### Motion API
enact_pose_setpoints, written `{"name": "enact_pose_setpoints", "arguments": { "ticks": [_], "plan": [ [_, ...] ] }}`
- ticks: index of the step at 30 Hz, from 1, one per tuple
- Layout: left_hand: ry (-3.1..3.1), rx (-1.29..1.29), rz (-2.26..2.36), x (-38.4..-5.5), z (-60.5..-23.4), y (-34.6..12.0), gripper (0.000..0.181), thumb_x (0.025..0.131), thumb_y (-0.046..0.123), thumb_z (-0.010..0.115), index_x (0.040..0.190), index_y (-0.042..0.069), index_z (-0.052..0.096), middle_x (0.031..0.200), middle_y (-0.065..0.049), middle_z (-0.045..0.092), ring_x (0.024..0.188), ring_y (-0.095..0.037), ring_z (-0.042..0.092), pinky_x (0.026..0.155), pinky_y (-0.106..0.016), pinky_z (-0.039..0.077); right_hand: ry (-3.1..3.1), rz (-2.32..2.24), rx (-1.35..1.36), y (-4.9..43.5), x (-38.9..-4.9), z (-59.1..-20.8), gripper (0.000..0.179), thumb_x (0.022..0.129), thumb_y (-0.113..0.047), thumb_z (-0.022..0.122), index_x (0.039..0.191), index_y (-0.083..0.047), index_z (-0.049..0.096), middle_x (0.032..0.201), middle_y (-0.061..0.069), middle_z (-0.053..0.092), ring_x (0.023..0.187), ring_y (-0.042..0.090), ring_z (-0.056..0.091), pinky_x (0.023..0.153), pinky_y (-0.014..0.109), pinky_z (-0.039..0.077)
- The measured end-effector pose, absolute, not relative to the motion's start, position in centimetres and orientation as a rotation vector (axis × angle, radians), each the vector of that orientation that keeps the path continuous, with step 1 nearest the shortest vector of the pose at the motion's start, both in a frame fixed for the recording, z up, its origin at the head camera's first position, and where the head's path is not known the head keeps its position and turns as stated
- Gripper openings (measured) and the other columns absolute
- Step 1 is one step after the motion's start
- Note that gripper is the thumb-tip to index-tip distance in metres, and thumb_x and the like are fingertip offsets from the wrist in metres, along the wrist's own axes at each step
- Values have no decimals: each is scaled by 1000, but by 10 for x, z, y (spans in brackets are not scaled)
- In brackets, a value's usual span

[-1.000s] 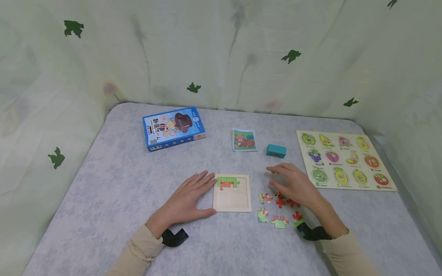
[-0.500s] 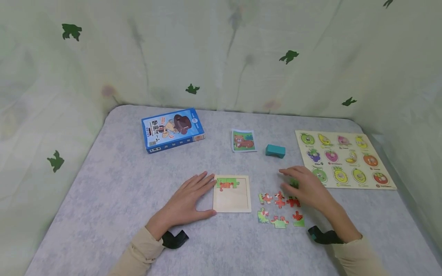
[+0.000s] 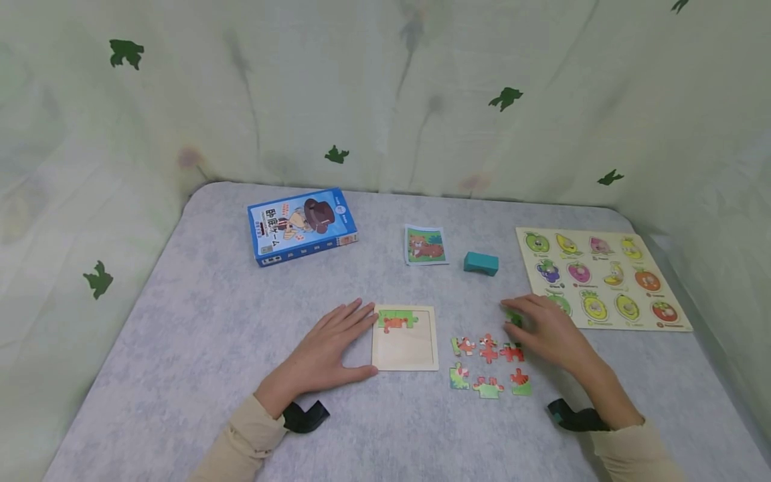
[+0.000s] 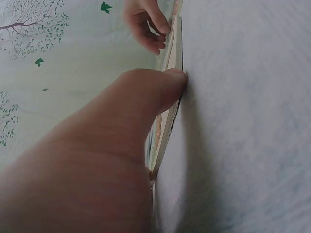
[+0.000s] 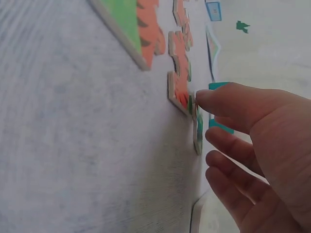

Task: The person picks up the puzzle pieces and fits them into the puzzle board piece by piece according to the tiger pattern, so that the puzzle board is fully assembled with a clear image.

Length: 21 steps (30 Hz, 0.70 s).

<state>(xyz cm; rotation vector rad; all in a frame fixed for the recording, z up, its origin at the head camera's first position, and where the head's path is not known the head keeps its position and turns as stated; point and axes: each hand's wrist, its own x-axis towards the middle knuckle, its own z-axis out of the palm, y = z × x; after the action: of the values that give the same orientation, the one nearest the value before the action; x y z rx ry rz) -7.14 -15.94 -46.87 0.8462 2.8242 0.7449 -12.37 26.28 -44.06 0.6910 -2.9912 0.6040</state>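
Right hand (image 3: 549, 335) drifted right, fingers (image 5: 228, 141) parted around green puzzle piece (image 3: 514, 318), probably light, stiff: pinch edges. Left hand (image 3: 322, 351) spread.

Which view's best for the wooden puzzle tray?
Head: it shows nearly all of the wooden puzzle tray from above, including the joined pieces in its far left corner. Left wrist gives only a low, edge-on slant, partly covered by the left hand. Right wrist: I can't make it out.
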Motion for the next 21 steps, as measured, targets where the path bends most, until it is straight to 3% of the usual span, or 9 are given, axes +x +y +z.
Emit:
{"name": "enact_pose_setpoints", "arguments": {
  "ticks": [21],
  "plan": [
    [2822, 836, 745, -70, -467, -159, 92, 88, 57, 76, 161, 15, 38, 169, -1, 30, 159, -26, 20, 129, -51, 20, -3038, 599, 633, 272, -117, -441, 40, 84, -19, 87, 119, -5, 75, 115, 13, 71, 106, 32, 61, 89, 52, 54]
  ]
}}
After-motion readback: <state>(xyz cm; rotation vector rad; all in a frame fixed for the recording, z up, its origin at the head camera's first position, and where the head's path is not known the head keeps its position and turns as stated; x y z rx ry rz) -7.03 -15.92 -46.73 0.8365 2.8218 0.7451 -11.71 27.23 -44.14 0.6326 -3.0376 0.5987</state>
